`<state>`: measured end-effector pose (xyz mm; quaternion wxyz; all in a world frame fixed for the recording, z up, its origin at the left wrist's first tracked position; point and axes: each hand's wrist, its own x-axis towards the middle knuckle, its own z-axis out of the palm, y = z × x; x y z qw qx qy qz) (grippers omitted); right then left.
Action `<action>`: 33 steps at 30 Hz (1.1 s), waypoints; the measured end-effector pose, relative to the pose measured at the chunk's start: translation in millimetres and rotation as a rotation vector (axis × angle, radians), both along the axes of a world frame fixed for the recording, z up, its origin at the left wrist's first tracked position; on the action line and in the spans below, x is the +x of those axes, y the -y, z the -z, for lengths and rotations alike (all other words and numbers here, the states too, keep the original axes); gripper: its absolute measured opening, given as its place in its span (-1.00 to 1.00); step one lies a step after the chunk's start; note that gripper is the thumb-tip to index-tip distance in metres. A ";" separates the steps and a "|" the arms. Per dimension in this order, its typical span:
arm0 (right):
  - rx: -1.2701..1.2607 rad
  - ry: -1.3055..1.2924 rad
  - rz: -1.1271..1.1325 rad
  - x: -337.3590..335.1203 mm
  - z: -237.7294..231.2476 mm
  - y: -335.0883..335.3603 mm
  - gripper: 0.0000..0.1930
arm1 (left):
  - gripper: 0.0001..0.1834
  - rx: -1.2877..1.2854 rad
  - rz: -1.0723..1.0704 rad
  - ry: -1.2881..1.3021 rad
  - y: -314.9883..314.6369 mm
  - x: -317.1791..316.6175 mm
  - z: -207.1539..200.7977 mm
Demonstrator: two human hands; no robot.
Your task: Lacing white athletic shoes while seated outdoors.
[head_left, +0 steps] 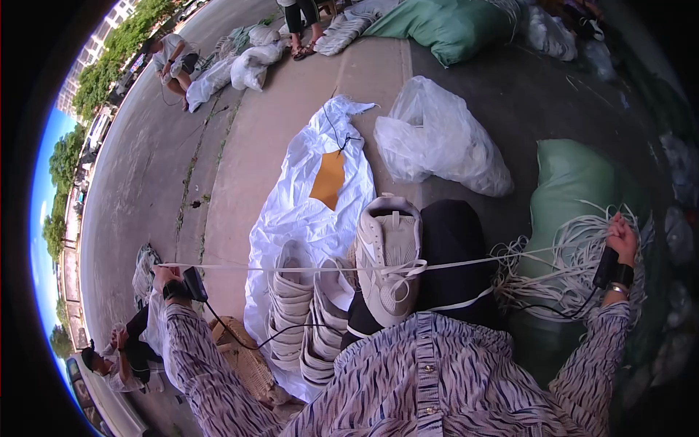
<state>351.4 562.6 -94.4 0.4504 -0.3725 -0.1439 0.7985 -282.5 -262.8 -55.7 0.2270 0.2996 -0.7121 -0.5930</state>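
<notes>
Both hands are closed on one pale lace (466, 258), drawn taut across the shoe (389, 295): the left hand (169, 277) grips it well to the shoe's left, the right hand (621, 239) well to its right. Each hand is small and near the edge of the view, so the separate fingers are hard to make out. Whether this lace runs through the shoe's eyelets I cannot tell.

The shoe, a single one, sits upright on the lap, its opening away from the body. It is pale grey-beige, with a mesh tongue, a light side stripe and a loose loop of lace on top. Its near end meets the shirt (429, 364).

Just left of the shoe stand two stacks of similar shoes (287, 320), nested too tightly to count. Under and beyond them spreads one white sheet (291, 211), bearing one orange piece (329, 180). Farther left of the shoe is a brown thing, perhaps a basket (237, 357), partly behind the left sleeve.

Right of the shoe, a tangle of laces (542, 280), uncountable, lies over a green sack (571, 175). Beyond the shoe rests one clear bag (444, 142), its contents blurred. Three other people show around the scene, one cut off above the legs (302, 22).
</notes>
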 end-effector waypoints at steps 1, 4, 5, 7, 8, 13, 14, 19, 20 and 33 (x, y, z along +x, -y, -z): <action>0.023 -0.006 -0.089 2.6 4.5 6.7 -0.85 | -0.62 0.076 -0.013 0.053 0.2 4.2 8.7; 0.251 0.123 -0.402 -59.1 12.3 78.2 -0.85 | -0.55 0.552 0.137 0.252 -49.3 32.4 42.9; 0.291 0.135 -0.552 -89.2 7.6 112.4 -0.81 | -0.56 0.687 0.310 0.281 -76.2 47.6 51.5; 0.538 0.264 -0.856 -146.2 -12.0 179.1 -0.78 | -0.59 0.841 0.614 0.343 -137.9 87.5 57.9; 0.642 0.341 -1.028 -164.6 -26.0 209.7 -0.79 | -0.62 0.875 0.814 0.366 -168.9 112.2 53.7; 1.097 0.476 -1.479 -208.2 -67.4 297.3 -0.80 | -0.81 0.087 1.594 0.125 -291.1 244.4 -13.1; 1.054 0.466 -1.523 -208.7 -67.0 303.7 -0.81 | -0.84 -0.009 1.708 -0.007 -306.4 264.4 -29.2; 1.303 0.393 -1.472 -195.2 -37.4 319.7 -0.86 | -0.82 -0.131 2.060 -0.571 -313.6 310.8 -113.1; 1.526 0.368 -1.366 -191.0 -30.8 322.2 -0.89 | -0.81 -0.019 2.002 -0.644 -310.6 315.7 -121.6; 1.788 0.595 -1.442 -190.4 -23.7 335.1 -0.94 | -0.70 -0.108 1.985 -1.359 -301.6 336.2 -93.4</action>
